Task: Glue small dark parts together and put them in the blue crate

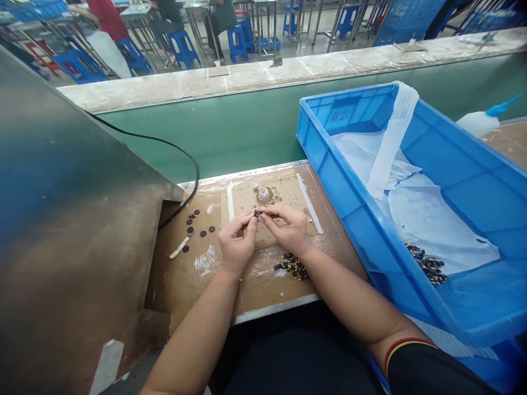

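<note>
A black cloth shirt [304, 356] is cut off at the near edge. Left hand [237, 241] and right hand [290, 227] both pinch a small dark piece [257, 213], its shape mostly hidden by fingertips, above a flat brown cardboard sheet [242, 195]; nearer, the right forearm [349, 285] borders heaped black-and-yellow pieces [291, 267].

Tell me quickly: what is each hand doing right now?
Left hand: closed, pinching a small dark piece.
Right hand: closed, apparently pinching the same small dark piece; the details are too small to tell.
</note>
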`<state>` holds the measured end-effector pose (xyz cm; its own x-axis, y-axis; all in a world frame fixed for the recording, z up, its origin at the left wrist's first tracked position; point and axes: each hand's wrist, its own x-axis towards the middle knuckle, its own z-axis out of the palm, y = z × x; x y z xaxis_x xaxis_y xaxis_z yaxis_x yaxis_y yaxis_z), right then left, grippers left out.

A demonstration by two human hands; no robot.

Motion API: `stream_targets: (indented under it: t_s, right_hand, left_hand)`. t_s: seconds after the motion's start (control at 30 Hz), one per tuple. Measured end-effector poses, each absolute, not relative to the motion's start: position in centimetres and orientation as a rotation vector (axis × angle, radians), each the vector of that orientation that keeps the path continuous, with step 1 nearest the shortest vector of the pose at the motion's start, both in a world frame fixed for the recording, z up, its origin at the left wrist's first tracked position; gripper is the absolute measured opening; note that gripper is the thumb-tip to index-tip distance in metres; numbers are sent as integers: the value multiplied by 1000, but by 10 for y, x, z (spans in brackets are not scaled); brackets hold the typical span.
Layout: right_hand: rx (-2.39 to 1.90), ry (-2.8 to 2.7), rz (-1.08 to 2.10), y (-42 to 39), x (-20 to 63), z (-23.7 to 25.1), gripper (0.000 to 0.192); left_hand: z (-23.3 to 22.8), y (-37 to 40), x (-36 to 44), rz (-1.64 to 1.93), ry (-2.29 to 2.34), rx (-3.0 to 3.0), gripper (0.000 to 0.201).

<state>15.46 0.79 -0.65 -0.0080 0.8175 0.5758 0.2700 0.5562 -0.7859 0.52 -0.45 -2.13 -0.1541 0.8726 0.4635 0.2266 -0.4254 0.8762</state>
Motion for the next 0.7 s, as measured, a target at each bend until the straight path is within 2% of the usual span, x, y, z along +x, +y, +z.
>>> stream_targets:
  t_s: [0.23, 0.4, 0.57, 0.7]
  right_hand:
    - [-929, -1484, 853, 8, 156, -6, 17]
    - [-934, -1313, 1092, 13, 155, -12, 21]
    - [-961, -1330, 1076, 13, 151, -13, 20]
    - [-1074, -1283, 954, 16, 153, -15, 21]
  left_hand:
    - [-19, 0, 1, 1582, 1078, 1348, 10]
    - [-27, 6, -2, 1561, 1027, 1076, 17]
    - [-26, 7, 1, 1564, 1084, 1061, 22]
    - [-21, 11, -6, 1591, 1331, 1213, 24]
